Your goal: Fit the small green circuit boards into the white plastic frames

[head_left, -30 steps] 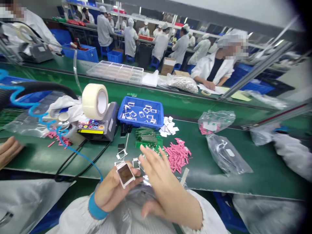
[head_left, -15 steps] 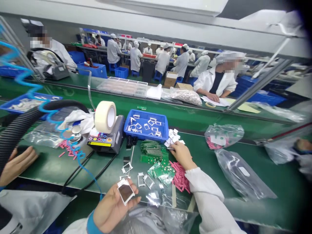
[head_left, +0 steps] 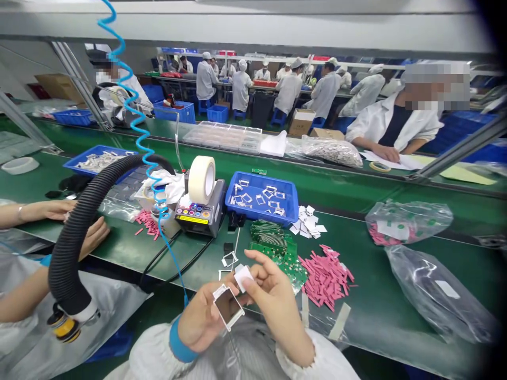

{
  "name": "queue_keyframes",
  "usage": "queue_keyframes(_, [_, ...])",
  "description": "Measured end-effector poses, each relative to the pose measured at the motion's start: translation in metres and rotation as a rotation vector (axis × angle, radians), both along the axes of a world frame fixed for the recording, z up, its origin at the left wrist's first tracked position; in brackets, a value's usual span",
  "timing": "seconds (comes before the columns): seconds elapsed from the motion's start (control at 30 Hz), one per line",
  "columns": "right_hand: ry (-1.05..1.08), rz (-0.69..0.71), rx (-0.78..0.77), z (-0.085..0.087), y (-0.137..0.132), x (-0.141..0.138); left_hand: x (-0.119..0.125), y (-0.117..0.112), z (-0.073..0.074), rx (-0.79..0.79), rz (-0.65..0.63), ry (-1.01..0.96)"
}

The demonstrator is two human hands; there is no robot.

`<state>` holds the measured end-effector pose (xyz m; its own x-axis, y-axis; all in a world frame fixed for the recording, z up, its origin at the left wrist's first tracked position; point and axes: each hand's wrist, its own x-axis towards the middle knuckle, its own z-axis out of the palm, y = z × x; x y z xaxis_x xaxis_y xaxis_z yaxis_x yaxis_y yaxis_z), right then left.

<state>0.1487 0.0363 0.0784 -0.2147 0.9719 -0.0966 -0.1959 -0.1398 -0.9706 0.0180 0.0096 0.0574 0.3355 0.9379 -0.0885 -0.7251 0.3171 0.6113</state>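
2 hands: left hand [head_left: 200,324] clamping a framed panel [head_left: 228,307], right hand [head_left: 277,306] a white tab [head_left: 243,277], over a green factory belt [head_left: 372,306].

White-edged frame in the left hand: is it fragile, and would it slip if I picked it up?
Probably fragile: the white-edged frame has a thin rim around a dark, glossy pane, so it may flex or chip. It looks light, since the left hand holds it in the fingers. The smooth pane could be slippery.

Green conveyor bench [head_left: 380,306] with circuit boards [head_left: 273,243]
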Motion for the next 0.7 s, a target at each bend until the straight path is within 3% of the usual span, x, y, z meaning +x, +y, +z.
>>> queue_keyframes(0.17, [-0.053,0.089,0.01,-0.006,-0.002,-0.013,-0.014,-0.008,0.004,0.032,0.04,0.08])
queue_keyframes(0.23, [-0.279,0.066,0.187,-0.002,-0.002,-0.01,-0.018,-0.009,0.004,0.03,0.048,0.094])
queue_keyframes(0.33, [-0.636,-0.058,0.594,0.008,-0.001,-0.006,-0.021,-0.01,0.005,0.011,0.054,0.107])
queue_keyframes(0.4, [-0.719,-0.092,0.799,0.013,0.0,-0.005,-0.021,-0.01,0.005,0.004,0.046,0.118])
queue_keyframes(0.47, [-0.727,-0.093,0.906,0.016,0.001,-0.007,-0.02,-0.011,0.006,0.002,0.036,0.128])
queue_keyframes(0.6, [-0.7,-0.156,0.986,0.009,-0.001,-0.008,-0.018,-0.012,0.005,-0.026,0.037,0.13])
queue_keyframes(0.7, [-0.679,-0.139,0.912,0.003,-0.004,-0.007,-0.015,-0.013,0.002,-0.063,0.024,0.118])
